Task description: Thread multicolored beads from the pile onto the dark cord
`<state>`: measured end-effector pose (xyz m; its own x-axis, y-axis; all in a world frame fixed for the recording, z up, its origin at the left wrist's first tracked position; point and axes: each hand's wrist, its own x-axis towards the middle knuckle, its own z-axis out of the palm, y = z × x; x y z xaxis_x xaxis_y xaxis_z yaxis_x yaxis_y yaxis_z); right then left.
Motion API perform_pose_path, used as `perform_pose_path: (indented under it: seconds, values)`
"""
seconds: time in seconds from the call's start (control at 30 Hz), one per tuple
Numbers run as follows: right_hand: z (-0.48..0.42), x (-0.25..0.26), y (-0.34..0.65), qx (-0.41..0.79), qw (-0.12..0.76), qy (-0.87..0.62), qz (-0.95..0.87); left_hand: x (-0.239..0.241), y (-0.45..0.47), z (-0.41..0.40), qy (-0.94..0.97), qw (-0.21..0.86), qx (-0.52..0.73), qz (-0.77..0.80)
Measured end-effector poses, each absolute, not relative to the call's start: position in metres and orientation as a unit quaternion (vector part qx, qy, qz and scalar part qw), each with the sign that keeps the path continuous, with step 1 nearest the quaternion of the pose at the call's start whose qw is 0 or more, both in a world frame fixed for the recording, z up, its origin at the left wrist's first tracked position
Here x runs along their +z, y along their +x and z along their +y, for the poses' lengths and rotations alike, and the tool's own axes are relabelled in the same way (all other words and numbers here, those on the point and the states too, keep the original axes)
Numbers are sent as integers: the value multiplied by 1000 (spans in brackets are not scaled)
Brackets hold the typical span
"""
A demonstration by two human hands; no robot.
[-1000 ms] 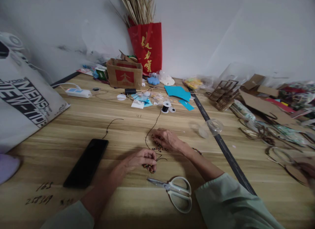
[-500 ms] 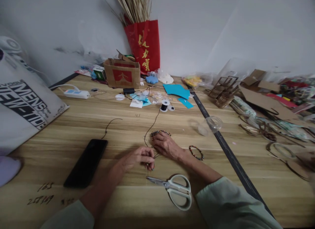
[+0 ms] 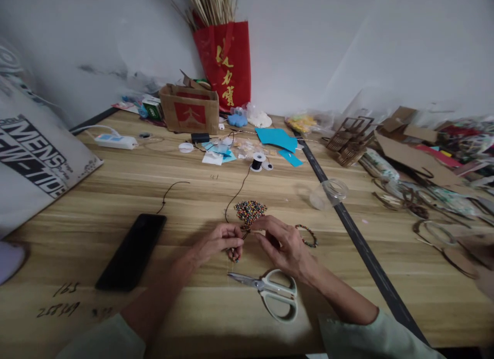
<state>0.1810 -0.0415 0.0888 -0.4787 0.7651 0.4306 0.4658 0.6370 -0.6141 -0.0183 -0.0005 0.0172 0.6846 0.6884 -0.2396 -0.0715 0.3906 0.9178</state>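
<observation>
My left hand (image 3: 221,241) is closed in a pinch on the thin black cord (image 3: 245,236); a few coloured beads (image 3: 236,259) hang below its fingers. Close by on the right, my right hand (image 3: 284,244) has thumb and forefinger brought together at the cord's end, and what they pinch is too small to make out. Just beyond the fingertips lies a pile of small multicoloured beads (image 3: 250,210). A beaded bracelet (image 3: 307,236) rests beside my right hand, partly behind it. Scissors (image 3: 266,291) with pale handles lie nearer me, blades slightly apart.
Black cord runs up to a spool (image 3: 257,162). A phone (image 3: 131,253) lies at left, a clear round container (image 3: 329,194) at right. Farther back are blue sheets (image 3: 277,139), a cardboard box (image 3: 190,112) and a red bag (image 3: 231,65). Woven and cardboard items crowd the right side.
My right hand has lifted off the bead pile and come back toward the cord beside my left hand, uncovering the beads. The left hand keeps its grip; the view has shifted slightly.
</observation>
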Motion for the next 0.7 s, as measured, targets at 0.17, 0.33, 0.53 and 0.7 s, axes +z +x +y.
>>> perform_pose_path:
  seconds: [0.17,0.33,0.53,0.7]
  values:
    - [-47,79,175,267,295,-368,-840,20,-13,-6,529,747,248,317]
    - [-48,68,175,256,309,-387,-830,23,-10,-8,545,732,250,323]
    - [-44,55,186,223,344,-435,-802,28,-11,-6,560,719,249,328]
    - [-39,44,192,251,320,-479,-778,27,-13,-5,551,724,259,324]
